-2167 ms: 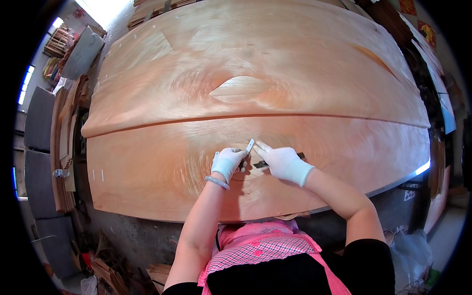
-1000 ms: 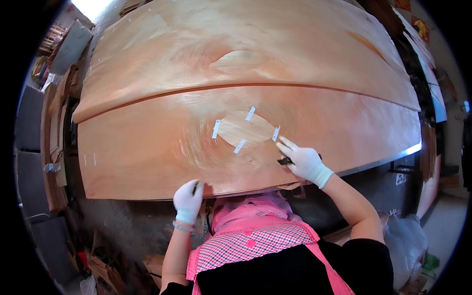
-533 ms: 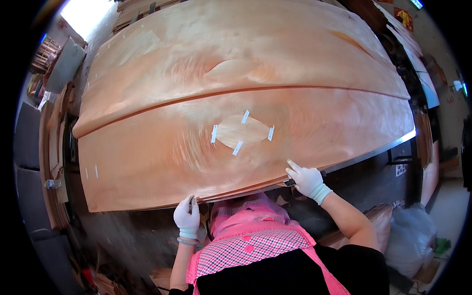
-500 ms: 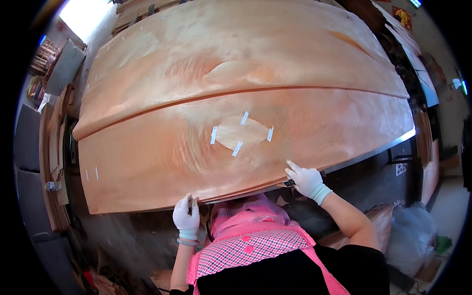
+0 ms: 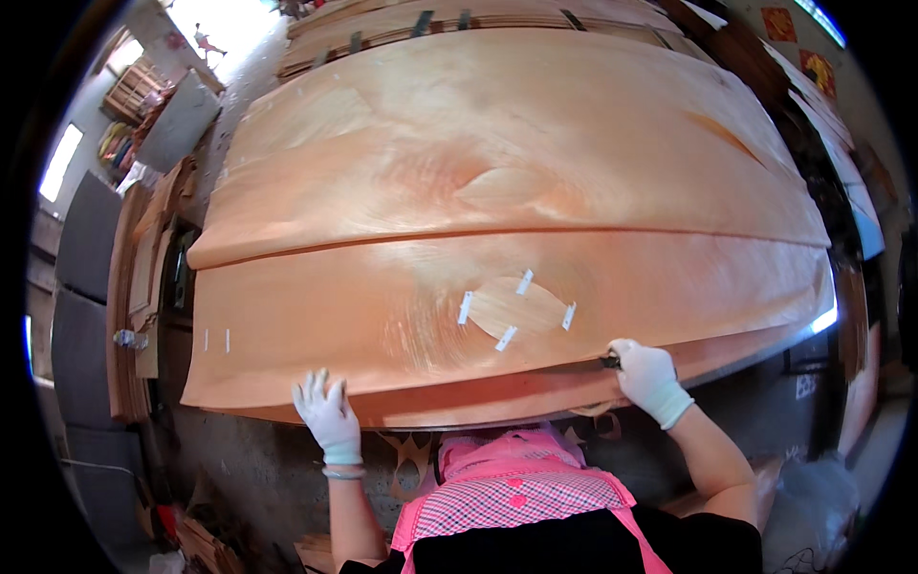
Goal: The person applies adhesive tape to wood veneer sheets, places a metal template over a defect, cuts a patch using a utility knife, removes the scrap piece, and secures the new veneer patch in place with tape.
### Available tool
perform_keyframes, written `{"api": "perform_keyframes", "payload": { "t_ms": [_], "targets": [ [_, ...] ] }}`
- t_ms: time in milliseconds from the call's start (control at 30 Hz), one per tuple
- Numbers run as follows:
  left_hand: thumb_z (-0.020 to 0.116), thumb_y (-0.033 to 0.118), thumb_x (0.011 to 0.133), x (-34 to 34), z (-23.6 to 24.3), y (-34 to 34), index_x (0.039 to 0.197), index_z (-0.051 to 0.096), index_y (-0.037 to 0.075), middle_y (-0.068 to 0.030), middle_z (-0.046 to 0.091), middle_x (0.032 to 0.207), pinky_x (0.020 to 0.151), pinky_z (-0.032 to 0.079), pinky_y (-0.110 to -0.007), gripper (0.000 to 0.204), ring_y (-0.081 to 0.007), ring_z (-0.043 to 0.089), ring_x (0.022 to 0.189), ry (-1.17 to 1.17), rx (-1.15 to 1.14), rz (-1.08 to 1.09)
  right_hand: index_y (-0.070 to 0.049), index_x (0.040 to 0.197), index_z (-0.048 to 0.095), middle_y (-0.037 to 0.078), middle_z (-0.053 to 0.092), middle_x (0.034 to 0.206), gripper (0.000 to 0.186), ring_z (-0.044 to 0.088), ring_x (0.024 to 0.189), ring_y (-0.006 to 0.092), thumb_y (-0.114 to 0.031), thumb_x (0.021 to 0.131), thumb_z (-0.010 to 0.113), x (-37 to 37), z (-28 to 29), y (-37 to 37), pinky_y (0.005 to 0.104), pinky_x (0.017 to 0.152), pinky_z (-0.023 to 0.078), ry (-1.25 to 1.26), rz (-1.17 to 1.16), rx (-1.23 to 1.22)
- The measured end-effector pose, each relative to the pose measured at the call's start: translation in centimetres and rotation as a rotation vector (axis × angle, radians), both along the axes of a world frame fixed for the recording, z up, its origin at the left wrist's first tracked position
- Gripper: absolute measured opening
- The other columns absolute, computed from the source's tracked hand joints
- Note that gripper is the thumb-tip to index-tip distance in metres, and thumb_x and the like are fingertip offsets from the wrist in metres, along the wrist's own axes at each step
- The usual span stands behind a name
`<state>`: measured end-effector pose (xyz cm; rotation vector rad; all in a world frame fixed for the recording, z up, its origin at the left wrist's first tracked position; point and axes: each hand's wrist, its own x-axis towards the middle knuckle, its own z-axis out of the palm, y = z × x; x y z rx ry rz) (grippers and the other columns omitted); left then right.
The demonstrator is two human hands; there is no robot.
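A large, thin wood veneer sheet [image 5: 316, 325] lies in front of me, its near edge raised off the sheet below. My left hand [image 5: 327, 421], in a white glove, grips that edge left of centre, fingers over the top; the underside of the grip is hidden. Farther right, my right hand [image 5: 650, 378], also gloved, is closed around a small black tool [image 5: 610, 363] at the raised edge; its exact kind is unclear. An eye-shaped wood patch [image 5: 516, 311] sits in the veneer, held by several short strips of white tape [image 5: 466, 308].
Beneath is another veneer sheet [image 5: 478, 400]. Beyond a fold line, a second veneer section [image 5: 382, 163] spreads away, with an oval patch [image 5: 502, 187]. Stacked boards [image 5: 129, 306] stand at the left. A clear plastic bag [image 5: 813, 497] lies at lower right. Someone [image 5: 206, 40] is far off, upper left.
The veneer's near edge has been lifted, opening a gap above the sheet below. My left hand has moved left in the view, and the black tool now shows more plainly in my right hand.
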<state>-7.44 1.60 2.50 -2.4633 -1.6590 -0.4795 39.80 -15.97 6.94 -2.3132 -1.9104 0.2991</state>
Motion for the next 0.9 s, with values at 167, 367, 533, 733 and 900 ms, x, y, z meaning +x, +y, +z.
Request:
{"api": "perform_keyframes", "payload": {
  "t_ms": [167,367,533,733,900],
  "targets": [
    [0.066,0.005,0.083,5.4,8.6,12.8,0.091,0.067,0.009,-0.0136,0.062,0.123,0.116,0.028,-0.055,0.009,-0.0365,0.050,0.126,0.046,0.278,-0.142,-0.010,0.099,0.064,0.018,0.067,0.090,0.016,0.065,0.087,0.0381,-0.009,0.084,0.057,6.4,3.3,10.8,0.0463,0.073,0.053,0.105,0.040,0.288],
    [0.070,0.017,0.080,15.5,15.0,25.7,0.117,0.066,0.014,-0.0139,0.058,0.133,0.117,0.024,-0.052,0.038,-0.0345,0.045,0.133,0.013,0.586,-0.015,-0.010,0.101,0.065,0.020,0.068,0.094,0.017,0.064,0.093,0.0402,-0.016,0.090,0.055,16.0,5.1,28.1,0.0508,0.078,0.050,-0.084,-0.018,0.380],
    [0.071,0.019,0.079,23.2,12.1,18.4,0.127,0.059,0.009,-0.0146,0.058,0.131,0.114,0.030,-0.053,0.051,-0.0376,0.049,0.126,-0.106,0.286,-0.360,-0.010,0.107,0.065,0.021,0.069,0.099,0.021,0.064,0.095,0.0406,-0.020,0.092,0.054,21.6,5.7,36.4,0.0518,0.080,0.050,-0.117,-0.183,0.459],
    [0.066,0.032,0.085,23.3,-3.0,13.9,0.139,0.049,0.005,-0.0247,0.046,0.143,0.117,0.024,-0.055,0.062,-0.0438,0.038,0.136,-0.179,-0.132,-0.266,-0.007,0.118,0.063,0.022,0.066,0.114,0.031,0.062,0.108,0.0413,-0.023,0.093,0.055,21.4,-0.8,41.1,0.0493,0.089,0.050,0.041,-0.166,0.510],
    [0.065,0.040,0.087,24.5,-3.8,15.3,0.143,0.046,0.006,-0.0232,0.041,0.150,0.119,0.021,-0.051,0.068,-0.0407,0.035,0.141,-0.066,-0.305,-0.185,-0.003,0.116,0.063,0.023,0.066,0.115,0.027,0.062,0.109,0.0406,-0.013,0.092,0.053,22.3,-7.1,41.6,0.0460,0.093,0.049,0.112,-0.133,0.427]
  ]
}}
